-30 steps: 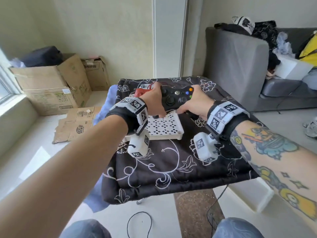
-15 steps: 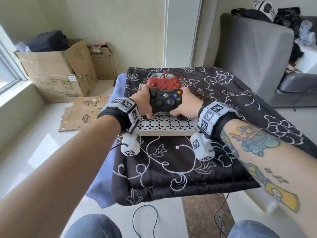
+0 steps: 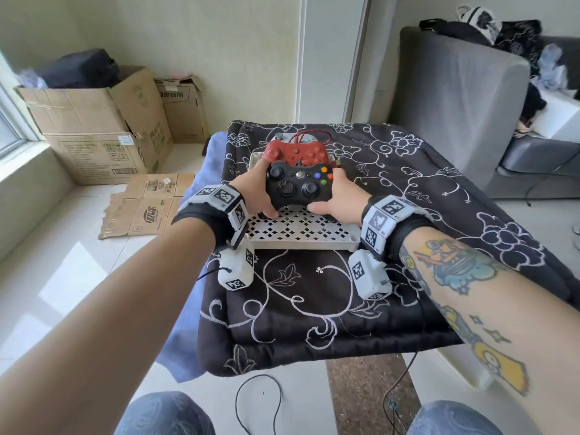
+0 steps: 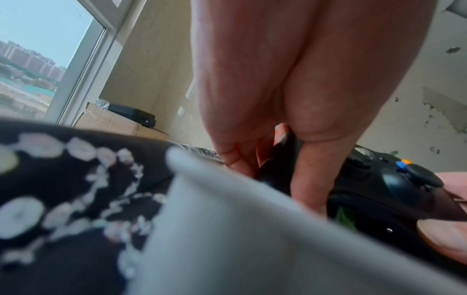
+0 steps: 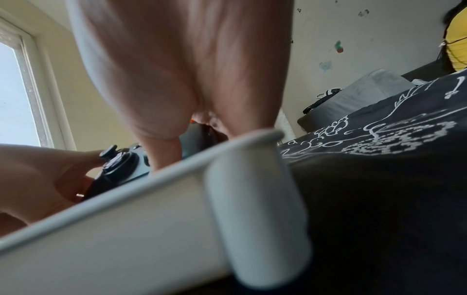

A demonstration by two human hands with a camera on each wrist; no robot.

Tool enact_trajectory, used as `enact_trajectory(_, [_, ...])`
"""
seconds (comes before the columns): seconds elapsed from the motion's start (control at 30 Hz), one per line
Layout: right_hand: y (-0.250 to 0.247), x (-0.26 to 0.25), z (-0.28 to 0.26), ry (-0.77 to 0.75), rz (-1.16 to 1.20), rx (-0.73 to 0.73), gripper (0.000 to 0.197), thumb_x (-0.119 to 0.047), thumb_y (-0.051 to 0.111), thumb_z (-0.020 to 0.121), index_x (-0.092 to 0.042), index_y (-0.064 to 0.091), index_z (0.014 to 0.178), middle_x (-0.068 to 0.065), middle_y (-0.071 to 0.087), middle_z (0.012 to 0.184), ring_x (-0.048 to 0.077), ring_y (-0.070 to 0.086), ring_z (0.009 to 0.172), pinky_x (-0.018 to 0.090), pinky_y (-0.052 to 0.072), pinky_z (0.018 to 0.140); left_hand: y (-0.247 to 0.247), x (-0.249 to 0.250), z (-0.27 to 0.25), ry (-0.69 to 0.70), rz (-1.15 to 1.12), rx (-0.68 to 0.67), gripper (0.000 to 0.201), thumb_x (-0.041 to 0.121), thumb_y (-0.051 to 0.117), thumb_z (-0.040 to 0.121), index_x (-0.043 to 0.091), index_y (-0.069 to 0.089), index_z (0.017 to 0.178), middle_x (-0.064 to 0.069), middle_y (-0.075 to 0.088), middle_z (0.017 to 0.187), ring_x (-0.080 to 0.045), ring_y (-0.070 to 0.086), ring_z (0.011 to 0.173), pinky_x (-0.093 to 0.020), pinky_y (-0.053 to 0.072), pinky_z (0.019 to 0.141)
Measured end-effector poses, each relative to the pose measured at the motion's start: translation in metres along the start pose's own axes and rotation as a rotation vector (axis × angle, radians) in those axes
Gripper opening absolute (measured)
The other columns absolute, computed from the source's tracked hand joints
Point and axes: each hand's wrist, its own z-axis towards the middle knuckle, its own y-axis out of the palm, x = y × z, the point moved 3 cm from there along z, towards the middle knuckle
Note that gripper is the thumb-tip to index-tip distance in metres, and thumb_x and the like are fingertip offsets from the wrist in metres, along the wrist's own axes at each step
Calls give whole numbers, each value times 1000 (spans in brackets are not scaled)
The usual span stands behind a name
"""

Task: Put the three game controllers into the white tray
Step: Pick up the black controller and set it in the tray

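Note:
A black game controller (image 3: 298,183) hangs low over the white perforated tray (image 3: 301,229), held by both hands. My left hand (image 3: 254,191) grips its left handle, my right hand (image 3: 337,196) grips its right handle. Behind it a red controller (image 3: 295,152) lies at the tray's far end, with a red cable and a grey controller (image 3: 282,137) partly hidden behind it. In the left wrist view the black controller (image 4: 379,189) shows beyond the tray's rim (image 4: 227,199). In the right wrist view its thumbstick (image 5: 111,151) rises above the tray's wall (image 5: 126,229).
The tray sits on a table under a black cloth with white flower embroidery (image 3: 314,302). A grey sofa (image 3: 455,105) stands at the right, cardboard boxes (image 3: 94,127) at the left by the window. Cables (image 3: 257,400) lie on the floor near my knees.
Both hands have brought the black controller toward me and down over the tray. The red controller behind it has come into view.

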Motion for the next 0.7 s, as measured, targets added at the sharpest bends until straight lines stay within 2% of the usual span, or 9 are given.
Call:
enact_trajectory(0.13, [1, -2, -2, 6, -115, 6, 102, -41, 70, 93, -3, 4, 160, 21, 60, 134, 36, 65, 112, 37, 51, 90, 2, -1, -2, 2, 36, 14, 127, 10, 85, 64, 25, -2, 154, -11, 60, 130, -34, 60, 118, -40, 46, 102])
enact_trajectory(0.27, [2, -3, -5, 44, -117, 16, 105, -40, 66, 96, -4, -8, 162, 23, 47, 151, 38, 59, 125, 35, 44, 89, 5, -5, 0, -27, 75, 24, 124, 17, 86, 63, 24, 1, 154, -11, 62, 127, -34, 61, 115, -42, 47, 102])
enact_trajectory(0.33, [3, -4, -5, 73, -107, 18, 104, -40, 64, 98, -4, -10, 162, 24, 50, 148, 38, 59, 125, 35, 42, 87, 6, -8, 1, -37, 86, 33, 118, 20, 86, 63, 20, 9, 152, -12, 63, 126, -34, 61, 115, -42, 47, 101])
enact_trajectory(0.4, [5, -4, -5, 115, -119, 9, 102, -40, 64, 98, -4, -6, 162, 24, 58, 135, 38, 62, 119, 35, 42, 82, 7, -9, 1, -42, 89, 39, 113, 22, 85, 65, 17, 14, 152, -12, 63, 127, -34, 60, 116, -41, 47, 101])
enact_trajectory(0.47, [6, -4, -4, 156, -145, 13, 96, -36, 69, 95, -4, 4, 159, 21, 60, 123, 36, 64, 107, 35, 42, 77, 7, -9, 1, -51, 101, 42, 108, 22, 84, 67, 13, 17, 151, -12, 62, 127, -33, 60, 117, -41, 47, 101])
enact_trajectory(0.57, [7, -4, -6, 190, -161, 18, 89, -32, 71, 93, -3, 14, 155, 18, 60, 131, 32, 61, 98, 35, 43, 76, 8, -9, 3, -59, 117, 51, 98, 23, 83, 67, 12, 27, 147, -12, 64, 124, -32, 62, 114, -40, 48, 98])
enact_trajectory(0.6, [8, -2, -5, 181, -171, 26, 88, -32, 72, 93, -2, 16, 154, 19, 59, 134, 32, 59, 98, 36, 44, 77, 8, -9, 4, -66, 124, 58, 93, 23, 83, 66, 12, 33, 144, -11, 65, 122, -32, 62, 112, -40, 49, 97])
enact_trajectory(0.67, [9, -1, -4, 123, -167, 47, 86, -28, 74, 91, 0, 23, 153, 22, 55, 139, 36, 60, 113, 38, 43, 82, 10, -9, 3, -83, 131, 63, 85, 23, 83, 66, 13, 39, 138, -11, 66, 119, -31, 63, 108, -40, 51, 95])
enact_trajectory(0.7, [9, -1, -4, 106, -161, 45, 84, -27, 73, 90, 1, 24, 153, 22, 54, 137, 37, 60, 116, 37, 42, 79, 11, -9, 4, -89, 133, 66, 83, 24, 82, 66, 12, 40, 137, -11, 67, 117, -32, 64, 106, -41, 51, 94])
